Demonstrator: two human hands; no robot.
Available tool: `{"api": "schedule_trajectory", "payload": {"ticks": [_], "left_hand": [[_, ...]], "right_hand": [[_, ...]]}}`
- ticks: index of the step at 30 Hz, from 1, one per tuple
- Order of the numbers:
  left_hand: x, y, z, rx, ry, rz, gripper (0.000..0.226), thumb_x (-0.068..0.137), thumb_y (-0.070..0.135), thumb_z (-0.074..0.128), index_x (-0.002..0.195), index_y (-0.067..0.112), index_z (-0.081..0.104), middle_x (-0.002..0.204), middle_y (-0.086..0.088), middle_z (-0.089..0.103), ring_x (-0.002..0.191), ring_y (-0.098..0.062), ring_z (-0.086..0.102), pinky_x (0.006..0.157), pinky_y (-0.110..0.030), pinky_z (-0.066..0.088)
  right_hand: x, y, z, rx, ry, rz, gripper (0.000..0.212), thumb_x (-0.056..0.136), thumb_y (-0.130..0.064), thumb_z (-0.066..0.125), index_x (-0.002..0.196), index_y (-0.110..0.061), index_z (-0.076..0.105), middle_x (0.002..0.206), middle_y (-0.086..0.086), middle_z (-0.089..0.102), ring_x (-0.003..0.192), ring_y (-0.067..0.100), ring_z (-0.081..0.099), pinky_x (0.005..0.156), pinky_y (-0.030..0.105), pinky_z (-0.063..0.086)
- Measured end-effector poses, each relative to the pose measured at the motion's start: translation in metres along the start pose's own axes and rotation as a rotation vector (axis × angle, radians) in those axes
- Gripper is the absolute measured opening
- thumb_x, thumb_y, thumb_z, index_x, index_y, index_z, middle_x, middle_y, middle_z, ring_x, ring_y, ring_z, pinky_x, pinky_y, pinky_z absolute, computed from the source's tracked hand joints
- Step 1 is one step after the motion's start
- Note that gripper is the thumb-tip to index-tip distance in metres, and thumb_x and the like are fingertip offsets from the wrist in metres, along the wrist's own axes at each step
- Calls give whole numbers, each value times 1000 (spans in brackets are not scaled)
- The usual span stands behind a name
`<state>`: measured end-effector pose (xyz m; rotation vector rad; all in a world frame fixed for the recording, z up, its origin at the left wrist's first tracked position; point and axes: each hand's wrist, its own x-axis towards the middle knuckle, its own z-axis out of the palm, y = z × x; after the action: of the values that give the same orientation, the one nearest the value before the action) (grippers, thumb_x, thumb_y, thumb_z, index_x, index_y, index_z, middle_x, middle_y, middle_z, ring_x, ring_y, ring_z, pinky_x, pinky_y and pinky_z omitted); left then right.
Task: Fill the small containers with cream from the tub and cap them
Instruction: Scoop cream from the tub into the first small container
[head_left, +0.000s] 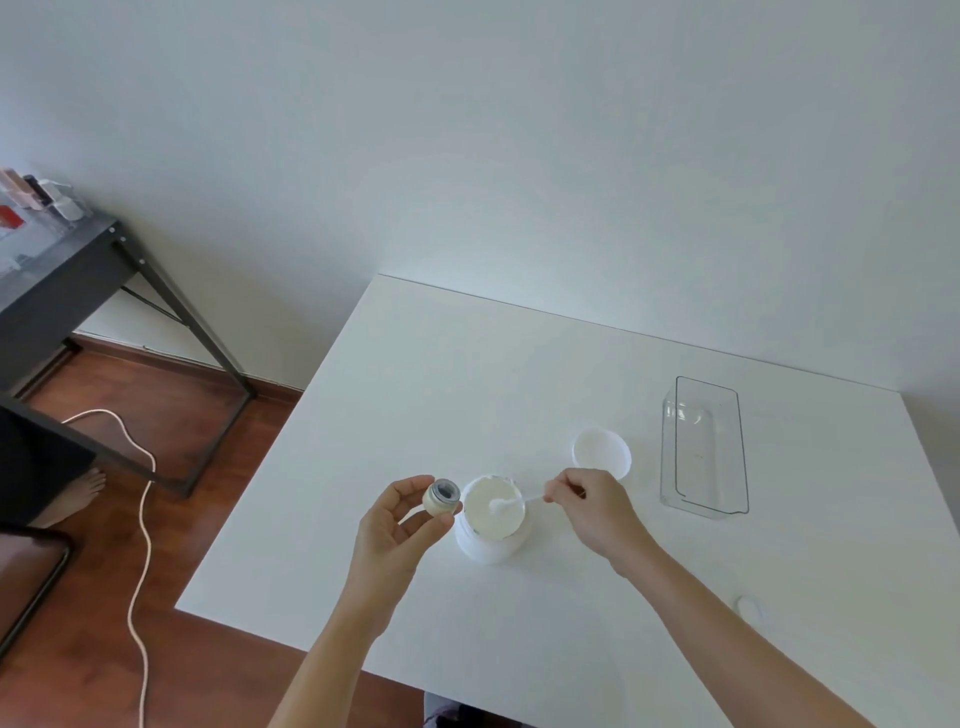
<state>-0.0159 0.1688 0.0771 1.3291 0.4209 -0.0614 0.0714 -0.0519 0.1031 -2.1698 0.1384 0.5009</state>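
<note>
An open white tub (493, 540) of cream stands on the white table (467, 364). My left hand (400, 525) holds a small cream-coloured container (441, 498) tilted, its open mouth toward the tub's left rim. My right hand (592, 504) pinches a thin white spatula (511, 502), whose tip dips into the cream. The tub's white lid (601, 451) lies upturned just behind my right hand. A small white cap (748, 606) lies on the table by my right forearm.
A clear plastic tray (706, 447) stands at the right of the table. Left of the table are a dark side table (62, 275) with bottles, a white cable (140, 519) on the wooden floor and another person's bare foot (78, 493).
</note>
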Motion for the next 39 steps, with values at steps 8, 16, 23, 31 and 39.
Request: {"api": "schedule_trajectory", "payload": {"ticks": [8, 16, 23, 31, 39], "left_hand": [[3, 1, 9, 47, -52, -15, 33, 90, 2, 72, 113, 25, 72, 110, 0, 79, 106, -19, 74, 94, -30, 50], [4, 8, 22, 58, -96, 12, 32, 90, 2, 72, 115, 23, 72, 110, -1, 79, 104, -20, 75, 90, -26, 53], [4, 12, 24, 54, -91, 33, 30, 89, 6, 74, 110, 28, 75, 110, -1, 78, 104, -22, 75, 91, -29, 53], [5, 10, 24, 17, -62, 47, 27, 88, 6, 76, 108, 24, 76, 107, -2, 79, 98, -20, 76, 81, -17, 55], [5, 7, 25, 21, -51, 44, 28, 88, 7, 76, 111, 22, 74, 108, 0, 79, 99, -20, 76, 82, -18, 56]], "right_hand": [[-19, -15, -21, 348, -63, 9, 26, 89, -27, 62, 69, -12, 69, 70, 11, 36, 61, 17, 31, 70, 32, 29], [-32, -33, -19, 205, 65, -244, 19, 90, -25, 64, 72, -20, 71, 55, -12, 52, 51, 3, 41, 53, 10, 34], [-45, -40, -14, -228, 221, -741, 11, 91, -11, 63, 82, -12, 70, 73, -6, 51, 61, 4, 46, 62, 12, 37], [-46, -35, -14, -683, 352, -1115, 15, 86, 0, 59, 78, -8, 69, 65, 3, 50, 56, 21, 43, 50, 33, 41], [-46, -32, -19, -731, 331, -1139, 19, 92, -3, 54, 82, -8, 69, 66, 2, 50, 57, 21, 43, 52, 32, 40]]}}
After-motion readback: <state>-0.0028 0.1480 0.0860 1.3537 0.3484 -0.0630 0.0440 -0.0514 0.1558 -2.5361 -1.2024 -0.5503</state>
